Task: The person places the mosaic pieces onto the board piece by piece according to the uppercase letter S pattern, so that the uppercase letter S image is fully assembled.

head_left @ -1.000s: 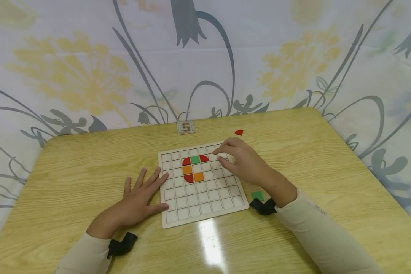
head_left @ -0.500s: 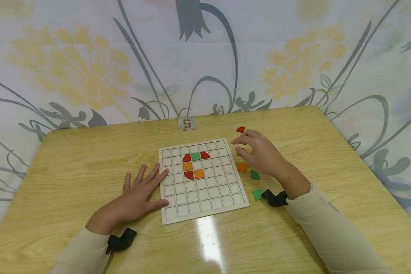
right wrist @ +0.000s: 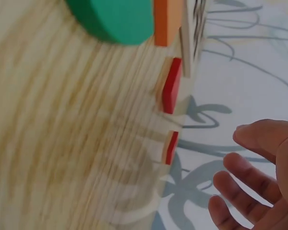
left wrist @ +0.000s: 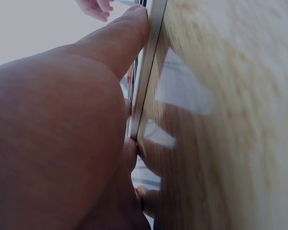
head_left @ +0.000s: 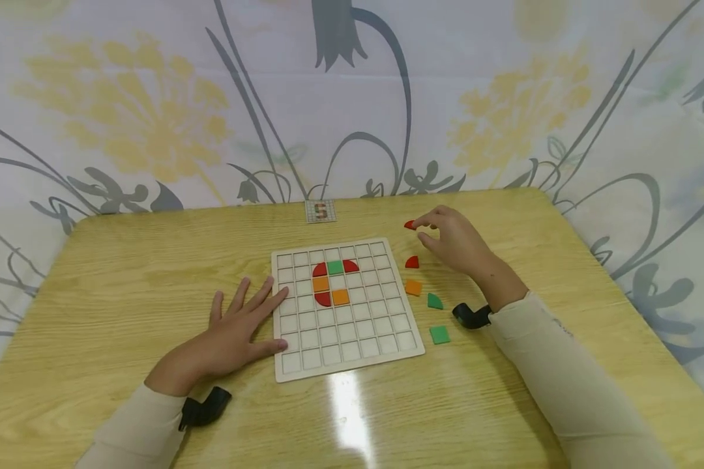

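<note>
My left hand [head_left: 229, 345] lies with its fingers spread at the left side of a pale wooden grid board [head_left: 381, 357]; its thumb and index fingertip touch the board's edge. In the head view my right hand [head_left: 453, 240] is beyond the board's far right corner, its fingertips overlapping a red quarter-circle piece [head_left: 409, 225]. The right wrist view shows that hand [right wrist: 264, 187] apart from the pieces, with a gap between thumb and fingers. Nearer me lie another red quarter-circle [head_left: 412, 262], an orange square [head_left: 413, 287], a green quarter-circle [head_left: 435, 301] and a green square [head_left: 439, 335].
Set in the board are red quarter-circles [head_left: 322, 299], orange squares [head_left: 341, 297] and a green square [head_left: 335, 268]. A small card [head_left: 320, 211] with a coloured S-like pattern lies at the table's back edge. Behind the wooden table [head_left: 152, 260] hangs a flowered cloth [head_left: 352, 98].
My right hand has moved from over the board's far right part, off to the right and back to the far red piece, uncovering the pieces beside the board. The left hand has stayed in place.
</note>
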The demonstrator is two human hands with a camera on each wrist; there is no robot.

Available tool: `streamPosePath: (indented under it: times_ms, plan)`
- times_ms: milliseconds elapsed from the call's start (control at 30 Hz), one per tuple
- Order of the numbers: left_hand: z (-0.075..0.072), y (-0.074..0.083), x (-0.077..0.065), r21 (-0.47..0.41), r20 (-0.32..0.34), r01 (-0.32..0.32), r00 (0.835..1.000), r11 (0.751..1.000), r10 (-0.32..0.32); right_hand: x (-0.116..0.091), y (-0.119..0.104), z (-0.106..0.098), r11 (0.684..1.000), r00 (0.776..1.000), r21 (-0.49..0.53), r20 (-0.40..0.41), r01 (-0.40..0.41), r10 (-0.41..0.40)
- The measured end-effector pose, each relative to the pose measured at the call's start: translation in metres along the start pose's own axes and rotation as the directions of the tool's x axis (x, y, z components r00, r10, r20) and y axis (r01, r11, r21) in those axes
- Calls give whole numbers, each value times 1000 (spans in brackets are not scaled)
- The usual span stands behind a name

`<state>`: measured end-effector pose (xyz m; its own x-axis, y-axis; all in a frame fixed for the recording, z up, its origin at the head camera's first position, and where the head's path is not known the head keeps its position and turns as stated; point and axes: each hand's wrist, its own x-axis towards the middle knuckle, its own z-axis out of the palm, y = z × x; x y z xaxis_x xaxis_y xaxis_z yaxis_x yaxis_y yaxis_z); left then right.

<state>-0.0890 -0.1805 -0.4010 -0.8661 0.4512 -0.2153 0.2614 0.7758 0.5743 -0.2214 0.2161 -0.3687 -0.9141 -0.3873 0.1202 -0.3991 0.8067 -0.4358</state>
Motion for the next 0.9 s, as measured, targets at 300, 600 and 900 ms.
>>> streamPosePath:
  times_ms: [300, 600, 900]
  plan:
    - [-2, 0, -2, -39, -6, 8, 1000, 999, -8, 20, 5, 1, 994, 995, -111, 103, 6, 5]
    - [-2, 0, 2, -32, -15, 14, 1000, 999, -15, 35, 10, -1, 994, 980, -105, 197, -19, 39]
    - [0, 1, 2, -5, -13, 25, 1000, 1000, -25, 40, 18, 8, 995, 975, -95, 216, -29, 49]
